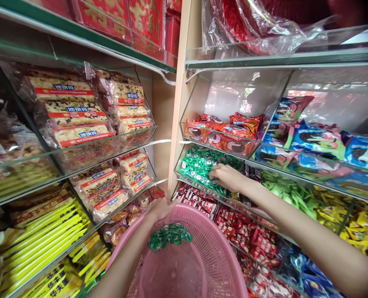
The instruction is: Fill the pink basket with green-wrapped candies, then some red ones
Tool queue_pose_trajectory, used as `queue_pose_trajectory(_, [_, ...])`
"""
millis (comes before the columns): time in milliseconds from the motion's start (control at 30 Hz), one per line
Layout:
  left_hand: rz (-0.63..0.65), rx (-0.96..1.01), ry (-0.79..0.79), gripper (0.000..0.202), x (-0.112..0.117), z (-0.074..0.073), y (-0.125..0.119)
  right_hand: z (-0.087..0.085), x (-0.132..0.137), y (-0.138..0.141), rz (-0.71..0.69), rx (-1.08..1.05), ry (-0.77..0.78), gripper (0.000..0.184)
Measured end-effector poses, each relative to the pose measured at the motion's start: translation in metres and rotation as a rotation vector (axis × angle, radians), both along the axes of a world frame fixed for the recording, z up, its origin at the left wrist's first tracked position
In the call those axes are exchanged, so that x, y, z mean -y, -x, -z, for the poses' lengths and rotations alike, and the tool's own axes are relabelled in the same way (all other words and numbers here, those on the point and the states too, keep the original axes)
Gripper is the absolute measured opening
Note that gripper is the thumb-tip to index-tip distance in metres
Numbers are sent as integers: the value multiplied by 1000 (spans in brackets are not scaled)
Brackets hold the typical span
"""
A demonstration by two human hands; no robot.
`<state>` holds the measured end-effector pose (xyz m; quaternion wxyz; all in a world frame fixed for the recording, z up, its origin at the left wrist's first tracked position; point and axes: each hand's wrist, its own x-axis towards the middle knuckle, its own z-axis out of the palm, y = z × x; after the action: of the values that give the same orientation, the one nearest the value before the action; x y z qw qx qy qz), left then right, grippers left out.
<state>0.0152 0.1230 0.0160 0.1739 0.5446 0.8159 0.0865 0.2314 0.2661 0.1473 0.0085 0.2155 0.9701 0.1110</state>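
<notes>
My left hand (pixel 161 207) grips the far rim of a pink plastic basket (pixel 202 265) held low in front of me. A small heap of green wrapped candies (pixel 169 236) lies inside the basket. My right hand (pixel 227 177) reaches into a glass bin of the same green candies (pixel 199 165), fingers curled down among them; what the fingers hold is hidden.
Glass-fronted shelves surround me. Nougat-like bars (pixel 75 111) and yellow packs (pixel 44 231) fill the left side. On the right sit red snack packs (pixel 227 132), blue packs (pixel 320 142), red candies (pixel 249 231) and yellow sweets (pixel 360 231). A wooden post (pixel 179 103) divides the shelves.
</notes>
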Motion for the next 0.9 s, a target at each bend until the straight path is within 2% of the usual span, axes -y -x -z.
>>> queue_pose_trajectory(167, [-15, 0, 0, 80, -1, 1, 0, -15, 8, -1, 72, 45, 14, 23])
queue_pose_trajectory(400, [-19, 7, -18, 82, -1, 2, -1, -29, 21, -1, 149, -16, -41, 20])
queue_pose_trajectory(733, [-12, 17, -27, 82, -2, 4, 1, -16, 23, -3, 243, 152, -77, 17])
queue_pose_trajectory(900, [-5, 20, -29, 82, -1, 2, 1, -11, 34, 4, 319, 193, -93, 33])
